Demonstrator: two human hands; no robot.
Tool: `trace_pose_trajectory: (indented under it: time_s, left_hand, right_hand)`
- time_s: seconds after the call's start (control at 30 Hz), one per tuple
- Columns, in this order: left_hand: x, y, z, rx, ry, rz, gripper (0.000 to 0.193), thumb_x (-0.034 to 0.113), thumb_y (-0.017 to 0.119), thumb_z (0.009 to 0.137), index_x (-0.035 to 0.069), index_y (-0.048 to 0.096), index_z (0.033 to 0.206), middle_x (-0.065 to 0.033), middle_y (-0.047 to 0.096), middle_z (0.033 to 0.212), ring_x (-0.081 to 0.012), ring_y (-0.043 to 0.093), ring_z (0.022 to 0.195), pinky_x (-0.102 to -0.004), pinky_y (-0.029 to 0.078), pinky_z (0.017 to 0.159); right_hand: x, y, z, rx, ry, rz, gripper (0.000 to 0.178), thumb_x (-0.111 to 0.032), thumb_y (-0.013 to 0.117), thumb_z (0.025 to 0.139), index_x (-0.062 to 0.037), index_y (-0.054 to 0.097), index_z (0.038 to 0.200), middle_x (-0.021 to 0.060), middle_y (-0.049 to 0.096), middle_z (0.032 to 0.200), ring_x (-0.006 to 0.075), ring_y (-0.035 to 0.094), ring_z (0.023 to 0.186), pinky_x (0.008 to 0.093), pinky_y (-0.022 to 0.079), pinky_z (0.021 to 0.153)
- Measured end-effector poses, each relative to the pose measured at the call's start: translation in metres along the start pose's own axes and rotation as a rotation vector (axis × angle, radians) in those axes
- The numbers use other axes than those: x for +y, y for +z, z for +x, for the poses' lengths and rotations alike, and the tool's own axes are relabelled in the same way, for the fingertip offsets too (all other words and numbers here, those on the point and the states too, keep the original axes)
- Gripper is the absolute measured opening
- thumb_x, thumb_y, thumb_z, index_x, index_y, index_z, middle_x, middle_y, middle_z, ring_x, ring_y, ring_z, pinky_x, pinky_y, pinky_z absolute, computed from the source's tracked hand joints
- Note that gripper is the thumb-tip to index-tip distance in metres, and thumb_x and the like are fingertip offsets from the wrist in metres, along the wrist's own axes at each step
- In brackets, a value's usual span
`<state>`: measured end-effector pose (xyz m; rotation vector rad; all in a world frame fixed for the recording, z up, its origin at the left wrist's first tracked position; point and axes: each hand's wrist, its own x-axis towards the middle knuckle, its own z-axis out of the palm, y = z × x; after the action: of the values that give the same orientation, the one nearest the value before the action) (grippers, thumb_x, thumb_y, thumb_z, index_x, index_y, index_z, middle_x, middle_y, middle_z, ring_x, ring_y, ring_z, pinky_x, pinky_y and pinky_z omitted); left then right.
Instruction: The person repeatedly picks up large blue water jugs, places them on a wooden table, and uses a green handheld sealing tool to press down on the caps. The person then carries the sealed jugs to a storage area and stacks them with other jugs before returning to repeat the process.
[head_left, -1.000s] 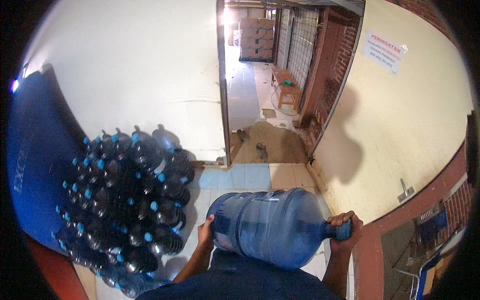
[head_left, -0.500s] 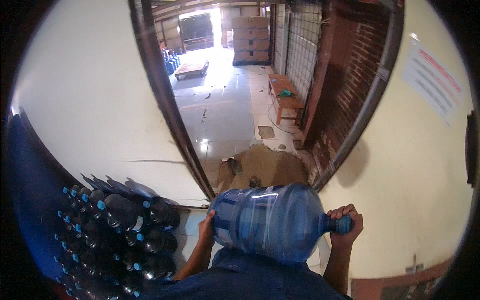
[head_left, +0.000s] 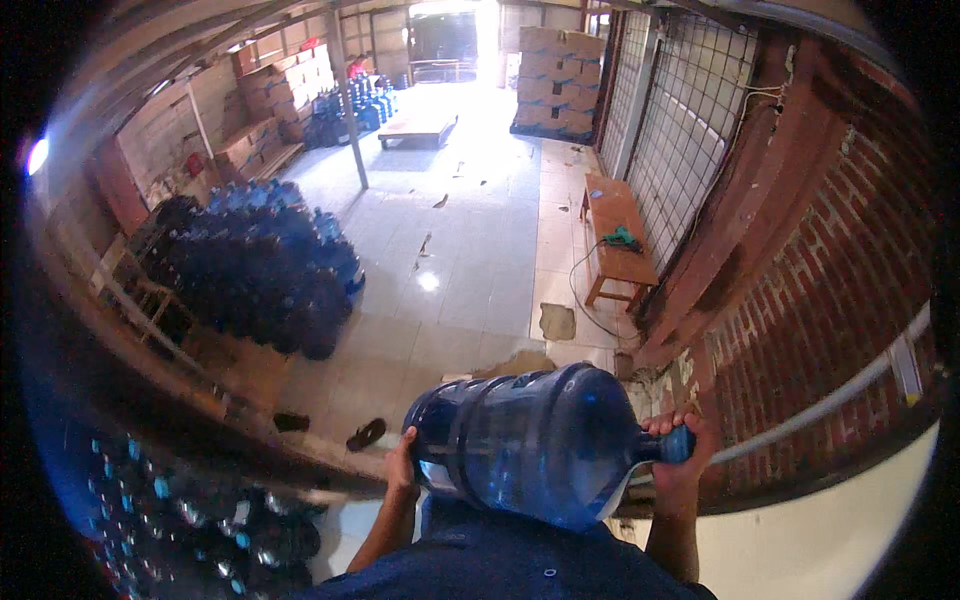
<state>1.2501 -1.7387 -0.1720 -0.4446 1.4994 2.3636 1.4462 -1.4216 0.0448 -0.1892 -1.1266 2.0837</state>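
Note:
A large blue water jug (head_left: 530, 435) lies sideways across the front of my body, its neck pointing right. My right hand (head_left: 682, 452) is wrapped round the capped neck. At the other end, my left hand (head_left: 402, 462) presses against the base, thumb on the near rim and the other fingers hidden under or behind it. The jug is held clear of the floor. Below and to my left stand several capped jugs (head_left: 190, 520) in dark rows.
Ahead lies a tiled floor (head_left: 470, 270) with broken patches. A large group of blue jugs (head_left: 260, 250) stands at left beside a thin post (head_left: 347, 100). On the right is a wooden bench (head_left: 620, 235). Farther back are a low platform (head_left: 415, 127) and stacked cartons (head_left: 556, 85). Two sandals (head_left: 367, 434) lie near the threshold.
I have moved forward into the doorway, and the room beyond opens up to the left and right. The jug stays in both hands, across my front.

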Motion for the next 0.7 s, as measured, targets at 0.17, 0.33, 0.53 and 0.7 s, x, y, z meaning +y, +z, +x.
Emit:
trace_pose_trajectory:
  time_s: [0.17,0.33,0.53,0.7]
  left_hand:
    - [0.055,0.127,0.135,0.025,0.009,0.040,0.067,0.046,0.075,0.078,-0.008,0.063,0.116,-0.0121,0.066,0.109,-0.0249,0.062,0.097,-0.0365,0.047,0.087]
    - [0.079,0.230,0.302,-0.062,0.004,0.113,0.070,0.048,0.075,0.079,-0.008,0.061,0.119,-0.0134,0.064,0.114,-0.0254,0.061,0.099,-0.0371,0.047,0.089]
    - [0.065,0.395,0.497,-0.146,-0.008,0.142,0.077,0.056,0.073,0.078,-0.008,0.060,0.118,-0.0132,0.065,0.110,-0.0255,0.062,0.097,-0.0373,0.048,0.086]
    - [0.074,0.525,0.629,-0.095,0.015,0.203,0.072,0.055,0.072,0.080,-0.009,0.063,0.110,-0.0143,0.066,0.104,-0.0246,0.063,0.091,-0.0373,0.050,0.079]
  right_hand:
    - [0.040,-0.024,0.173,0.008,-0.052,0.109,0.023,-0.031,0.055,0.089,-0.0078,0.055,0.086,0.0104,0.055,0.074,0.0272,0.057,0.074,0.0452,0.047,0.082]
    - [0.080,-0.013,0.341,0.020,-0.023,0.174,0.022,-0.028,0.054,0.090,-0.0071,0.055,0.084,0.0098,0.057,0.075,0.0257,0.059,0.076,0.0459,0.047,0.086]
    - [0.146,-0.072,0.581,0.025,0.002,0.219,0.020,-0.026,0.053,0.090,-0.0069,0.055,0.084,0.0089,0.056,0.073,0.0248,0.058,0.075,0.0457,0.048,0.085]
    - [0.181,-0.100,0.768,0.024,0.026,0.234,0.020,-0.026,0.054,0.090,-0.0067,0.056,0.085,0.0101,0.059,0.076,0.0252,0.060,0.077,0.0462,0.048,0.085]
